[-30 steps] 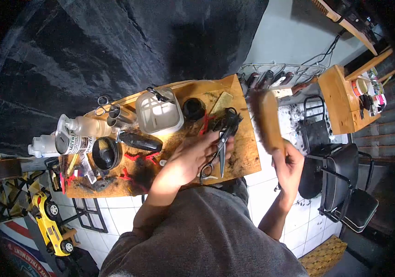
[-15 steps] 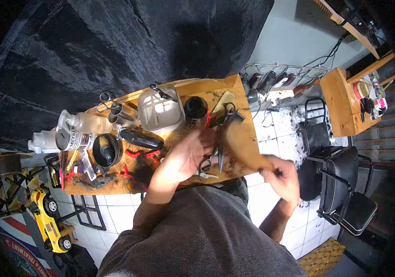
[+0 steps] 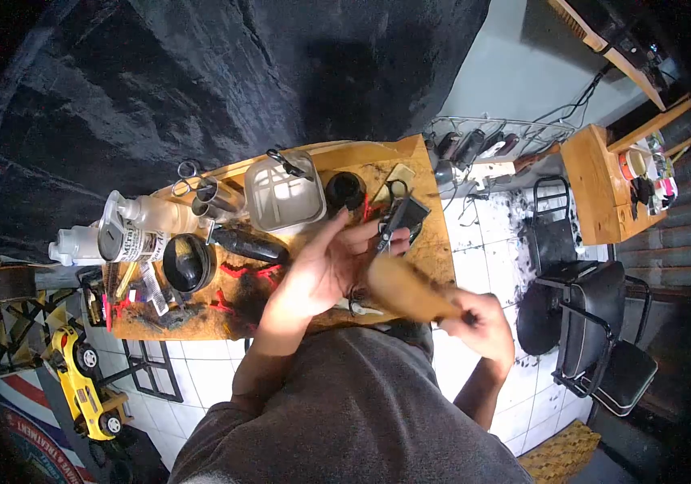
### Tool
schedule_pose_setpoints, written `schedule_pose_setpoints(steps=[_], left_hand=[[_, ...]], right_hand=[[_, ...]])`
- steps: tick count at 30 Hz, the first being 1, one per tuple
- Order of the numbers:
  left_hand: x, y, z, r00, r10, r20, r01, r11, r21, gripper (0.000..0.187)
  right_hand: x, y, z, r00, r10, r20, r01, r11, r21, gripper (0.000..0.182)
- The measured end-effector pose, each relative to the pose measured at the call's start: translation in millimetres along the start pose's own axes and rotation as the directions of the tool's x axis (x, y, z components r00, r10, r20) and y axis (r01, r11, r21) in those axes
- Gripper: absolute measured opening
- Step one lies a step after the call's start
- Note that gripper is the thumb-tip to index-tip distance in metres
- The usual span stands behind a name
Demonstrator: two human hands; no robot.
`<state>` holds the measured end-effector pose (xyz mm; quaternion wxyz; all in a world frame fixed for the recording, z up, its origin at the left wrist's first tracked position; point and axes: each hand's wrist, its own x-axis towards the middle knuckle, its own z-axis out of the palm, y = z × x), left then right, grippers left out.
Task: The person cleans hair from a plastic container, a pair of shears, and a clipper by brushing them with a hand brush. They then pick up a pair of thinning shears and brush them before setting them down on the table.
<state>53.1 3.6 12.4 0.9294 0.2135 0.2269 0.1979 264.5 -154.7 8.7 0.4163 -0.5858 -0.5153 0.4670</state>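
My right hand (image 3: 482,327) is closed round the handle of a tan brush (image 3: 406,289), whose broad end is motion-blurred and points left over the table's front edge. Left of it is my left hand (image 3: 317,266), palm up, thumb apart and fingers stretched out. A dark tool (image 3: 407,214) overlaps its fingertips, with black scissor rings (image 3: 398,189) just behind. The brush head is close to those fingers. Part of a small pale-tipped tool (image 3: 361,308) shows below my left hand.
The hair-strewn wooden table (image 3: 434,242) carries a black clipper (image 3: 248,244), a black bowl (image 3: 188,264), a white container (image 3: 283,194), a dark round jar (image 3: 344,191) and bottles (image 3: 152,214). Red-and-black clips (image 3: 236,270) lie in front. Black chairs (image 3: 595,310) stand at right.
The brush and my right hand have moved left and slightly toward my body. My left palm has turned up more, its fingers now at the dark tool.
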Motion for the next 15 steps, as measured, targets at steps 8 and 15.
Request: schedule_pose_setpoints(steps=[8,15], left_hand=[[3,-6,0,0.995,-0.067,0.075,0.063,0.997,0.049,0.074],[2,6,-2,1.0,0.009,0.027,-0.004,0.984,-0.18,0.074]], right_hand=[[16,-4,3,0.971,-0.009,-0.241,-0.021,0.992,-0.124,0.045],[3,-17,-13,0.919,0.005,0.394,0.005,1.0,-0.025,0.026]])
